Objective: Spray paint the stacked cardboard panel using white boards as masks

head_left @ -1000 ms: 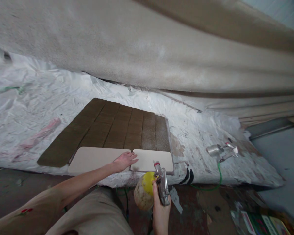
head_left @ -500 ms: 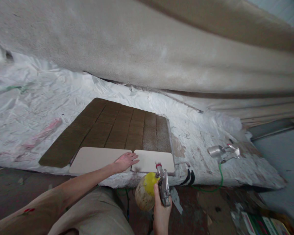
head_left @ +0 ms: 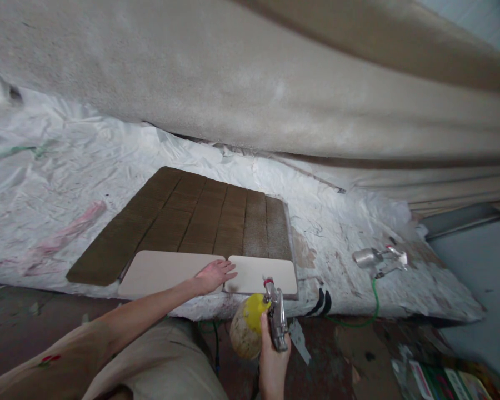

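Observation:
My right hand (head_left: 272,355) grips a metal spray gun (head_left: 278,319) with a yellow, paint-spotted cup (head_left: 246,328) on its left side. The gun's red-ringed nozzle points away from me, over the near edge of a small white panel (head_left: 260,272) with rounded corners. My left hand (head_left: 215,276) is stretched out with fingers apart, at the gap between that panel and a longer white panel (head_left: 169,269) to the left; whether it presses on them I cannot tell. Behind both lie rows of brown panels (head_left: 200,214), two at the right end speckled white.
White plastic sheeting (head_left: 58,194) covers the table. A second spray gun (head_left: 379,258) with a green hose (head_left: 376,303) lies at the right. A pale cloth (head_left: 250,83) hangs along the back. Boxes (head_left: 450,383) stand on the floor, lower right.
Almost nothing differs. The spray gun in my right hand has shifted very slightly left; my left hand and the panels look the same.

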`<state>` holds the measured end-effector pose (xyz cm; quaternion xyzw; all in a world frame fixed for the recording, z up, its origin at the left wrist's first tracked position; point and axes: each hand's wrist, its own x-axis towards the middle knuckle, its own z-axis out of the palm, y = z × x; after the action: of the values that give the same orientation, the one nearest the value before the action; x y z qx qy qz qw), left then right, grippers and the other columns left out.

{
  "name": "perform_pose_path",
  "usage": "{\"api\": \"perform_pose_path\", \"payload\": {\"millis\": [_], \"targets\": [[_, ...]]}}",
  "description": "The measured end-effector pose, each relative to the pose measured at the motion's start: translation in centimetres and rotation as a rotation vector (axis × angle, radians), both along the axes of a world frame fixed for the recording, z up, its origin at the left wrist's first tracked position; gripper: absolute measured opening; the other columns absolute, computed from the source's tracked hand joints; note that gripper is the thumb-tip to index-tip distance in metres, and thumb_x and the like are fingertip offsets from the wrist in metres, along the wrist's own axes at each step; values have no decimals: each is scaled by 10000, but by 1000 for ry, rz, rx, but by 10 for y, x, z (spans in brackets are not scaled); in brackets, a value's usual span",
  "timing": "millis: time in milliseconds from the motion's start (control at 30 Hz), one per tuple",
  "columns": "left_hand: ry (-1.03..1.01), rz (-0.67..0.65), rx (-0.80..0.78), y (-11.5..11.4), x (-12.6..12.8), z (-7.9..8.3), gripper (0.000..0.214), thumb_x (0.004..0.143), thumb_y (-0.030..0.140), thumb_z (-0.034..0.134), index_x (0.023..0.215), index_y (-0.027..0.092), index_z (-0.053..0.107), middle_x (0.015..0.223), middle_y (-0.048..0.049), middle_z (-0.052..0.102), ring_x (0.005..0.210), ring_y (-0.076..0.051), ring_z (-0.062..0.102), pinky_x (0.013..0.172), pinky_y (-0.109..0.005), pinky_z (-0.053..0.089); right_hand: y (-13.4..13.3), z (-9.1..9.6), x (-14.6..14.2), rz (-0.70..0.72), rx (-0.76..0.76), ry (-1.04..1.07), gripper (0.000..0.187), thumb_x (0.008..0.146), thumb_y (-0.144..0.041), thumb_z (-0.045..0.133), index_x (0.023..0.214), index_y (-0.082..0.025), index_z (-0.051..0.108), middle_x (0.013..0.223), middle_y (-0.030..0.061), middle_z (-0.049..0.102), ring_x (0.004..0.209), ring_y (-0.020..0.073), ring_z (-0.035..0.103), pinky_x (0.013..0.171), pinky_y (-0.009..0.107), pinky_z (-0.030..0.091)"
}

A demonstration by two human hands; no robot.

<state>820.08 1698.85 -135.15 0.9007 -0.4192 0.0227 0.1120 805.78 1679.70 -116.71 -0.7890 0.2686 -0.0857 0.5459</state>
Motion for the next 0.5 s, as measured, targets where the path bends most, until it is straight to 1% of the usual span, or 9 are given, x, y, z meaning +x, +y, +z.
{"api": "perform_pose_path", "payload": {"millis": [100, 333, 500], "targets": [[-2, 6, -5, -1, 0, -1, 446, 855, 155, 586, 1271, 311, 548, 1357, -48, 547, 1233, -237, 485, 965, -382, 384, 1, 0, -1, -11, 21, -13, 467, 714, -496, 693, 985, -116, 695, 958, 94, 733, 886, 237, 667, 764, 296, 512], [-6, 9, -14, 0, 0, -3, 450, 855, 151, 583, 1276, 307, 552, 1353, -56, 551, 1245, -229, 477, 980, -381, 382, 4, 0, -3, 11, 48, -27, 466, 732, -451, 690, 1051, -111, 692, 989, 95, 728, 907, 237, 669, 803, 306, 520], [-5, 5, -5, 0, 1, -4, 446, 861, 148, 576, 1277, 309, 551, 1358, -53, 551, 1242, -236, 479, 975, -384, 377, -1, -1, -2, -3, 14, -7, 412, 739, -464, 683, 958, -116, 704, 906, 89, 734, 858, 236, 668, 767, 302, 512]]}}
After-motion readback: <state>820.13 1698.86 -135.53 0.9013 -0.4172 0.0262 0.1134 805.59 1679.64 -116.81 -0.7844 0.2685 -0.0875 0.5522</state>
